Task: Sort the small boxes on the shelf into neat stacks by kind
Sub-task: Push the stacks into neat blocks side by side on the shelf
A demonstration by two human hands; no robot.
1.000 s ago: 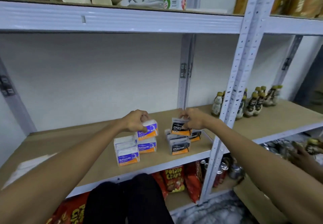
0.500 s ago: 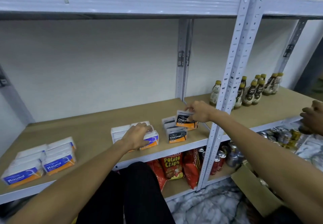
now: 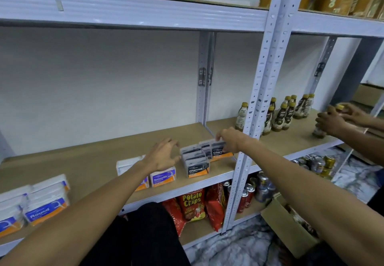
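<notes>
Boxes (image 3: 197,169): white, dark, orange-banded

Bare shelf board (image 3: 87,157) lay open behind and left of the Smooth boxes (image 3: 163,177), and between them and the Round boxes (image 3: 44,207). The Charcoal boxes (image 3: 197,162) crowded the right end, hemmed by the perforated upright (image 3: 259,91); only a narrow gap separated the Smooth and Charcoal boxes.

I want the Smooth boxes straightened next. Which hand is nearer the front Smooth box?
Left. The left hand hovers open just above and behind the Smooth box. The right hand is farther right, its fingers on a Charcoal box.
</notes>
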